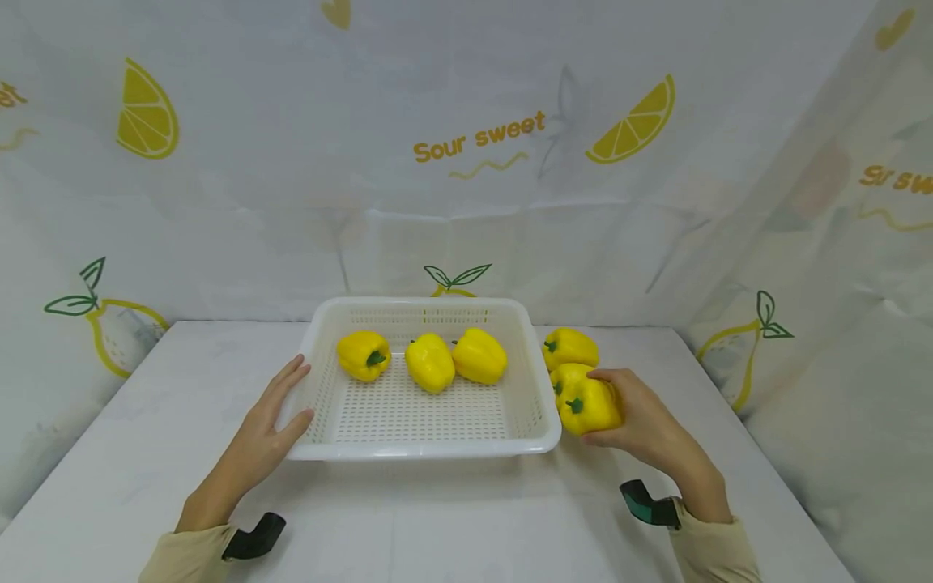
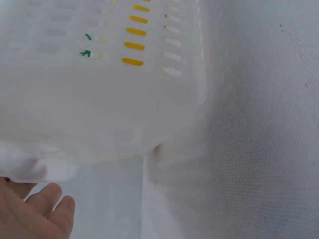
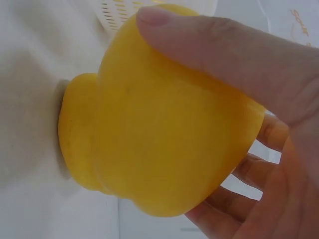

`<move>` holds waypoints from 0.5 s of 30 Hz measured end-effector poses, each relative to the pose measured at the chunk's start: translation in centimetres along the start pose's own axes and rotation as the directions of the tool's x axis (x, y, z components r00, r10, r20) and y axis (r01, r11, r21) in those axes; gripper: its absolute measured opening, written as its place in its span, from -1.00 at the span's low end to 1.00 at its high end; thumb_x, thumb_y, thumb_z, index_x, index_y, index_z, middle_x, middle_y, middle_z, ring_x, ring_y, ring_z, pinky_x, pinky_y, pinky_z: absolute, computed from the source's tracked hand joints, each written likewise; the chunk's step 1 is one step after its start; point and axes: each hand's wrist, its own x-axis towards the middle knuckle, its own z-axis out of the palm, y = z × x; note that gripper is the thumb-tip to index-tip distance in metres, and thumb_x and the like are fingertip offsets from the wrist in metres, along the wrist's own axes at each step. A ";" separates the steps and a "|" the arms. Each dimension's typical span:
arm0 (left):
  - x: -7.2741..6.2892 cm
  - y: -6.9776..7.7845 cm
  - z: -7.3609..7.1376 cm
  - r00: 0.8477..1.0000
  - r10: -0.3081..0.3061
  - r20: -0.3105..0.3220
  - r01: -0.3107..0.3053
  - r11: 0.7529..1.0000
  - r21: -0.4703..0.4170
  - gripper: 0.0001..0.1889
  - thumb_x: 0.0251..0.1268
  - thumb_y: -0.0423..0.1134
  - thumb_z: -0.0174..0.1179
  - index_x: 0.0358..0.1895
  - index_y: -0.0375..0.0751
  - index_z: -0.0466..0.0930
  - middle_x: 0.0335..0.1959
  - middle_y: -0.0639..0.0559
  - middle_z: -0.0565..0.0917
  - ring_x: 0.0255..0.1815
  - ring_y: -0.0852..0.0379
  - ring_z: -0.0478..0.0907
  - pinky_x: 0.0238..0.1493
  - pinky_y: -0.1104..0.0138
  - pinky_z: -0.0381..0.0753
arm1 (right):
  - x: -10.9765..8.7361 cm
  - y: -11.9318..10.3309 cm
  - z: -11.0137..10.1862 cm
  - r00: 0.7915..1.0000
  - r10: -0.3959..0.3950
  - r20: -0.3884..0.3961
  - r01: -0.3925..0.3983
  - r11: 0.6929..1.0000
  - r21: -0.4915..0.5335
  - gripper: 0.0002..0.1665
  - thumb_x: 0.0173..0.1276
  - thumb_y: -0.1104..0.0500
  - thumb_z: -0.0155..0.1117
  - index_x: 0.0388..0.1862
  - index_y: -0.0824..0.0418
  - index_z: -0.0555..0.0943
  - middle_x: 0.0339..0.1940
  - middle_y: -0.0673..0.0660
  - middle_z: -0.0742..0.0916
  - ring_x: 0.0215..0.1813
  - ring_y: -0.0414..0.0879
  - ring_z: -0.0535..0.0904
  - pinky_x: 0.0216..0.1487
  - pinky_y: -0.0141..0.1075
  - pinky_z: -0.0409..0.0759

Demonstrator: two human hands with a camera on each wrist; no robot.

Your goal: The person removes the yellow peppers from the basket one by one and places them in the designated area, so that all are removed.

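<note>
A white plastic basket [image 1: 423, 448] with slotted walls stands on the table, three yellow bell peppers inside: one at the left [image 1: 362, 356], two side by side [image 1: 430, 363]. My left hand [image 1: 255, 441] rests at its left rim, fingers spread and fairly straight; in the left wrist view its fingertips [image 2: 62, 211] are right at the rim. My right hand [image 1: 649, 421] grips a yellow bell pepper [image 3: 174, 129] just right of the basket, thumb on one side and fingers on the other. Two more bell peppers, one at the back [image 1: 572, 346] and one partly hidden [image 1: 567, 376], lie beside it.
The white-covered table [image 1: 408, 518] runs in front of the basket and to both sides. Behind and at the right hangs a white curtain [image 1: 466, 73] with lemon prints. Dark curved wrist mounts [image 1: 255, 536] stick out by both sleeves.
</note>
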 end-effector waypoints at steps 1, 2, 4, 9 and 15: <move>0.0 0.0 0.0 1.000 -0.002 0.000 0.002 1.000 0.001 -0.34 0.35 -0.34 0.11 0.50 -0.30 0.15 0.62 -0.22 0.02 0.57 -0.41 -0.02 0.39 -0.41 0.06 | 0.0 0.1 0.0 1.000 0.002 0.006 -0.002 1.000 -0.003 -0.01 -0.05 0.16 0.65 0.33 0.38 0.35 0.23 0.37 0.51 0.17 0.22 0.47 0.26 0.26 0.48; 0.0 0.0 0.0 1.000 -0.004 0.000 0.004 1.000 0.002 -0.33 0.35 -0.34 0.11 0.50 -0.30 0.15 0.62 -0.22 0.01 0.57 -0.41 -0.02 0.40 -0.41 0.06 | 0.0 0.1 0.0 1.000 0.003 0.013 -0.003 1.000 -0.004 -0.01 -0.06 0.15 0.65 0.32 0.38 0.36 0.23 0.37 0.51 0.17 0.22 0.46 0.26 0.26 0.48; 0.1 0.0 0.0 1.000 -0.005 0.000 0.005 1.000 0.004 -0.33 0.34 -0.34 0.10 0.50 -0.29 0.15 0.62 -0.22 0.01 0.57 -0.41 -0.02 0.40 -0.41 0.07 | 0.0 0.1 0.1 1.000 0.009 0.028 -0.008 1.000 -0.014 -0.02 -0.07 0.14 0.67 0.30 0.36 0.37 0.21 0.36 0.51 0.16 0.21 0.46 0.25 0.25 0.48; 0.1 -0.1 0.1 1.000 -0.003 0.000 0.003 1.000 0.003 -0.34 0.35 -0.33 0.10 0.51 -0.28 0.15 0.62 -0.21 0.01 0.57 -0.40 -0.01 0.39 -0.41 0.08 | -0.1 0.0 0.0 0.996 0.025 0.081 -0.022 0.999 -0.038 -0.03 -0.10 0.10 0.68 0.27 0.33 0.41 0.15 0.33 0.50 0.11 0.16 0.47 0.19 0.22 0.52; 0.0 -0.2 0.0 1.000 -0.002 -0.001 0.002 1.000 -0.002 -0.34 0.34 -0.34 0.10 0.50 -0.28 0.16 0.62 -0.21 0.02 0.57 -0.40 -0.01 0.39 -0.41 0.07 | -0.1 0.2 0.3 0.990 0.049 0.134 -0.045 0.998 -0.034 -0.03 -0.14 0.09 0.69 0.26 0.29 0.42 0.13 0.31 0.50 0.09 0.13 0.45 0.11 0.14 0.55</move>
